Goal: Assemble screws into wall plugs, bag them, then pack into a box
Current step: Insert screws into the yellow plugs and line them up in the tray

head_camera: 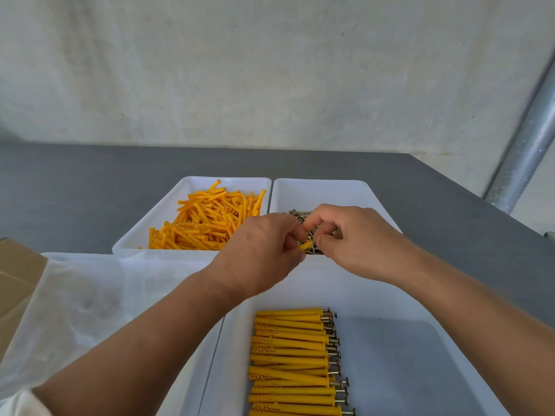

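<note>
My left hand (264, 250) grips a yellow wall plug (305, 245); only its tip shows past my fingers. My right hand (351, 238) hovers just right of it with thumb and forefinger curled together above the screw pile (303, 216); a screw seems pinched between them, though I cannot make it out among the pile. Both hands meet over the white tray of screws (324, 190). Loose yellow plugs (207, 220) fill the white tray (192, 184) to its left. A near tray (390, 301) holds a row of assembled plugs with screws (291, 361).
Clear plastic bags (90, 295) lie on the left of the grey table (75, 190). A cardboard box (15, 274) sits at the far left edge. A metal pole (522, 151) stands at the right against the wall.
</note>
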The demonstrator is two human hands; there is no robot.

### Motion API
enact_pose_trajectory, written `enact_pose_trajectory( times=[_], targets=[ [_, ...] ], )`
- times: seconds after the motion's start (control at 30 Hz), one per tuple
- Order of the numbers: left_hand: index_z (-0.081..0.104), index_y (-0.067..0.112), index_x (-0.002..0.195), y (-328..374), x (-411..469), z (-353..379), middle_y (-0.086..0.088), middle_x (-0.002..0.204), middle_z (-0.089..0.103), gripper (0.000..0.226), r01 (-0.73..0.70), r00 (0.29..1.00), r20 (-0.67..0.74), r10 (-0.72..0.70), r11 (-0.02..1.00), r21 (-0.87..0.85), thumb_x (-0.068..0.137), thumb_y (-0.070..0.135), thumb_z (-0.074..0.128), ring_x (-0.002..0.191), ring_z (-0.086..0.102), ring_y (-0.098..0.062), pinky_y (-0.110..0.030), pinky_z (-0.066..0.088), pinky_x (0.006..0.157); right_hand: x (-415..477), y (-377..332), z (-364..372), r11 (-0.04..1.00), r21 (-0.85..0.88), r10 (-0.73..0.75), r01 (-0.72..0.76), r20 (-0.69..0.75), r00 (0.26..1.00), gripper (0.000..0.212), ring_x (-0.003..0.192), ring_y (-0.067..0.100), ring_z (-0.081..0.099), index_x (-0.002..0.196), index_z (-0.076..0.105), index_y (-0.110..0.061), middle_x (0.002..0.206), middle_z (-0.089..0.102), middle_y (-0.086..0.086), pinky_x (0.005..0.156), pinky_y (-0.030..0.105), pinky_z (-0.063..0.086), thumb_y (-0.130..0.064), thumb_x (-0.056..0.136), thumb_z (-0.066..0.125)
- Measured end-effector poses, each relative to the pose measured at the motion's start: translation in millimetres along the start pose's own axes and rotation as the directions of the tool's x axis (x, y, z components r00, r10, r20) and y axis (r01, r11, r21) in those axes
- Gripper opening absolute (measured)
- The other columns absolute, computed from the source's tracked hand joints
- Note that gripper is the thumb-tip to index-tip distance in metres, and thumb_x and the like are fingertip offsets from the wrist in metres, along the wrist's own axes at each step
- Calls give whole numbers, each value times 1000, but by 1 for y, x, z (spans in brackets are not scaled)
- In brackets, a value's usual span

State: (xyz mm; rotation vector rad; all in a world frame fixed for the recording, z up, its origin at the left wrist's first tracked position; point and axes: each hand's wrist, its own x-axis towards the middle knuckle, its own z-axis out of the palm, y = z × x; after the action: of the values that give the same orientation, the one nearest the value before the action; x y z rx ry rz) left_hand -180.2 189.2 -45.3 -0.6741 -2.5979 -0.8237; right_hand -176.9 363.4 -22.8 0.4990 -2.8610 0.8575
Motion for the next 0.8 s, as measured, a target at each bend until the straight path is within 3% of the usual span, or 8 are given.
enact_pose_trajectory(
  times=[0.07,0.17,0.3,0.4,0.5,0.63,0.8],
  targets=[
    [67,15,97,1,0,0,4,85,63,17,-41,999,-14,42,998,54,82,17,73,76,58,-11,-23,47,68,-2,-2,-1,996,-85,-28,30,28,999,24,70,-1,57,103,65,-38,88,70,-9,64,25,45,-19,93,56],
    [60,14,93,3,0,-1,4,85,59,17,-96,995,-14,98,988,120,82,17,72,74,54,-14,-27,45,64,-3,-3,1,980,-191,-56,63,46,997,10,83,8,62,100,66,-31,92,68,-9,72,27,51,-28,92,62],
    [58,20,87,5,-1,-3,10,79,56,17,-139,989,59,133,984,112,80,19,74,69,53,-9,-16,39,60,-3,-3,-1,951,-295,-58,88,109,992,4,77,8,57,94,65,-27,85,64,-10,59,19,39,-31,93,62],
    [63,19,83,2,0,-9,9,76,64,13,-51,995,77,55,997,-55,80,22,75,70,59,-4,-18,48,64,-7,-5,-10,947,-312,-11,77,207,978,6,69,3,58,88,64,-30,76,61,-13,54,17,40,-30,93,62],
    [67,22,81,-7,4,-18,6,76,68,4,68,997,-14,-73,975,-210,83,21,71,69,60,-3,-21,52,67,-13,-9,-18,961,-273,52,38,315,948,9,64,3,66,83,64,-31,73,68,-10,55,20,54,-30,92,62],
    [65,28,77,-23,8,-21,11,71,64,10,219,968,-102,-229,970,-102,84,22,68,66,58,-2,-21,49,67,-19,-13,-13,958,-287,119,24,470,875,6,65,4,70,90,64,-30,78,73,-3,67,28,60,-30,94,60],
    [65,26,80,-35,7,-16,16,69,60,7,279,956,-110,-271,959,58,84,21,66,71,56,-4,-11,38,62,-20,-17,3,896,-431,172,111,565,807,17,58,4,62,103,68,-19,85,75,2,48,8,43,-19,97,51]
  ],
)
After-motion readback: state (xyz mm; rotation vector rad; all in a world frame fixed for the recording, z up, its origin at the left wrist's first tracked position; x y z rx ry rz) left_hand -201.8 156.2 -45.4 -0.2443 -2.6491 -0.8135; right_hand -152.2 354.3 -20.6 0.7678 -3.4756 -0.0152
